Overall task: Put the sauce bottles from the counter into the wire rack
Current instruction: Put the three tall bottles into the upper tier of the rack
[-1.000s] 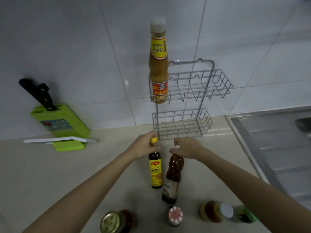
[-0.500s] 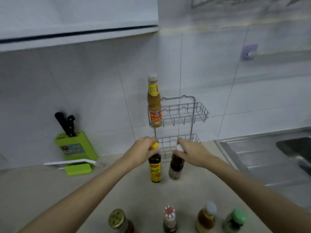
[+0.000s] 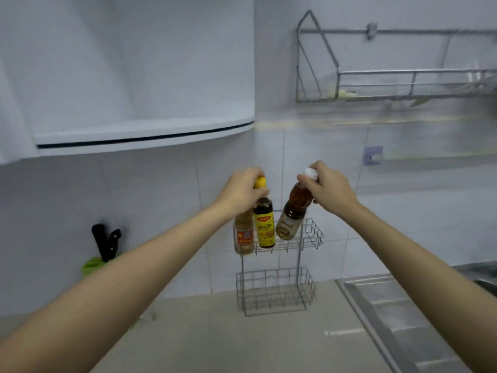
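Grey wire makes up the two-tier wall rack, and both bottles hang at its upper basket. The left hand has its fingers clamped round the neck of a dark glass sauce bottle with a yellow cap and yellow label, upright, its base level with the basket floor; whether it rests there I cannot tell. The right hand grips the white cap of a brown, rounded sauce bottle with a pale label, fingers closed on it; this one tilts, base toward the basket's middle and above the front rail.

To finish well, I judge the brown bottle should be brought upright before it goes down, so its base clears the front wire and lands flat between the bars. The yellow-capped one wants setting just right of the tall orange-sauce bottle with a red label already standing at the basket's left end, without knocking it. Release only once each base feels seated.

The lower basket stands bare above the beige desk.
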Tool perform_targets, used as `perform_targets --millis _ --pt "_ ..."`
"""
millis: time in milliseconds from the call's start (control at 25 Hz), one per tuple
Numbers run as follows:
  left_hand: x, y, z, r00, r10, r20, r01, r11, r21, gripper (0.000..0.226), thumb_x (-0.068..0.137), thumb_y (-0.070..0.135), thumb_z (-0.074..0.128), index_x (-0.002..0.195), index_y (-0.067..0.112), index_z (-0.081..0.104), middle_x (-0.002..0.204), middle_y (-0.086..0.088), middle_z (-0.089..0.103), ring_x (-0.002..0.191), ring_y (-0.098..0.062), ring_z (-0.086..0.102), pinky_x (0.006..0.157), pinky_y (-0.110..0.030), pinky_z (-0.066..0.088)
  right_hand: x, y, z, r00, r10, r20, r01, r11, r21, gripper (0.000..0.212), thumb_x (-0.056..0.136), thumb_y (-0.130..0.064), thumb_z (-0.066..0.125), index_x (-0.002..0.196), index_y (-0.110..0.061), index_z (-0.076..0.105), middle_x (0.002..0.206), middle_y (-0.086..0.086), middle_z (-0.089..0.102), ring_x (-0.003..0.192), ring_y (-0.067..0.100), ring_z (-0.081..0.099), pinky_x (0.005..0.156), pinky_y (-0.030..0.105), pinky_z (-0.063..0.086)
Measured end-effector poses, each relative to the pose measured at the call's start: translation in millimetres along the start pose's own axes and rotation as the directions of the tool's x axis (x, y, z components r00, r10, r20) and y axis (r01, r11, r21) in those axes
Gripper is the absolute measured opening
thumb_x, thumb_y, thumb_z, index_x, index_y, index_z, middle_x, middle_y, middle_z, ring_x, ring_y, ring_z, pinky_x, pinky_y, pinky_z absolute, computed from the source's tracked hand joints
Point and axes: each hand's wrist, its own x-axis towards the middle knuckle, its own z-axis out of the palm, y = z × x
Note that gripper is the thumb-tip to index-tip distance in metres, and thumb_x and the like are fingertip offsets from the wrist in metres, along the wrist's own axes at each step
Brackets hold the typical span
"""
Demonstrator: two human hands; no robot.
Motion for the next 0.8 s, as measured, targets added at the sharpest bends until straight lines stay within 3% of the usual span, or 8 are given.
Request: perform_targets --millis 160,280,520,640,800 --pt "21 4 15 0.996 0.046 -0.078 -0.040 0.996 0.082 0.019 0.091 0.024 0.061 0.107 0.013 0.058 0.097 -0.008 0.065 0.086 -0.025 0.062 0.074 -0.038 0.054 16 7 7 0.998 -0.018 -0.067 0.017 1.000 -0.022 0.033 0.093 -0.039 0.053 0.109 -0.011 0.053 0.087 0.003 0.057 0.078 0.024 0.051 0.068 0.030 0.034" --pt "26 -4 34 0.996 0.059 -0.066 -0.049 0.988 0.145 0.020 0.092 0.024 0.059 0.108 0.012 0.056 0.099 -0.011 0.065 0.091 -0.028 0.061 0.079 -0.044 0.055 20 19 24 0.994 -0.051 -0.099 0.050 0.999 -0.014 0.030 0.094 -0.039 0.050 0.109 -0.014 0.052 0.091 0.001 0.058 0.082 0.022 0.053 0.069 0.031 0.035" --pt "34 -17 61 0.990 0.033 0.134 -0.079 0.935 0.347 0.018 0.093 0.021 0.058 0.099 0.004 0.055 0.101 -0.018 0.063 0.094 -0.037 0.062 0.075 -0.044 0.052 25 35 66 0.989 -0.117 0.093 0.122 0.991 -0.053 0.028 0.094 -0.040 0.046 0.113 -0.018 0.048 0.103 0.002 0.060 0.088 0.027 0.058 0.073 0.036 0.044" --pt "41 -21 63 0.982 -0.035 0.188 -0.041 0.923 0.383 0.021 0.092 0.021 0.061 0.094 0.001 0.059 0.099 -0.021 0.065 0.090 -0.036 0.064 0.069 -0.040 0.052 23 41 82 0.968 -0.142 0.205 0.161 0.984 -0.082 0.030 0.095 -0.040 0.044 0.114 -0.017 0.047 0.102 0.005 0.061 0.086 0.029 0.059 0.071 0.039 0.046" --pt "52 -22 66 0.969 -0.077 0.235 -0.024 0.917 0.398 0.015 0.092 0.014 0.060 0.094 -0.001 0.061 0.098 -0.022 0.067 0.081 -0.034 0.062 0.061 -0.033 0.042 27 47 92 0.959 -0.144 0.242 0.163 0.985 -0.058 0.032 0.097 -0.042 0.041 0.122 -0.023 0.046 0.107 0.006 0.055 0.086 0.027 0.060 0.074 0.040 0.050"
